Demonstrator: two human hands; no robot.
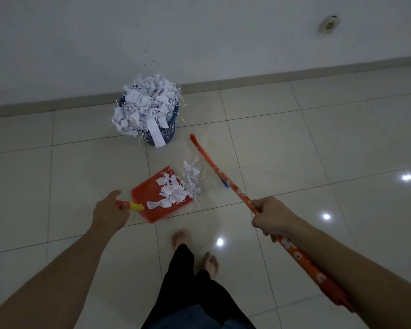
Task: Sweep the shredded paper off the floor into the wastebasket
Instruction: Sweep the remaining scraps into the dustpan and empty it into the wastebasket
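Observation:
A dark blue wastebasket (170, 134) stands near the wall, heaped over its rim with shredded paper (145, 105). In front of it a red dustpan (147, 194) lies on the tiles and carries paper scraps (173, 189); more shreds (191, 175) lie at its open edge. My left hand (109, 211) grips the dustpan's orange and yellow handle. My right hand (271, 216) grips an orange flowered broom stick (226, 179). The broom's orange head (201, 149) rests on the floor just right of the loose shreds.
Glossy beige floor tiles (318, 150) spread to the right and left. A white wall with a grey skirting (294, 76) runs behind the wastebasket. My bare feet (180, 237) stand just behind the dustpan.

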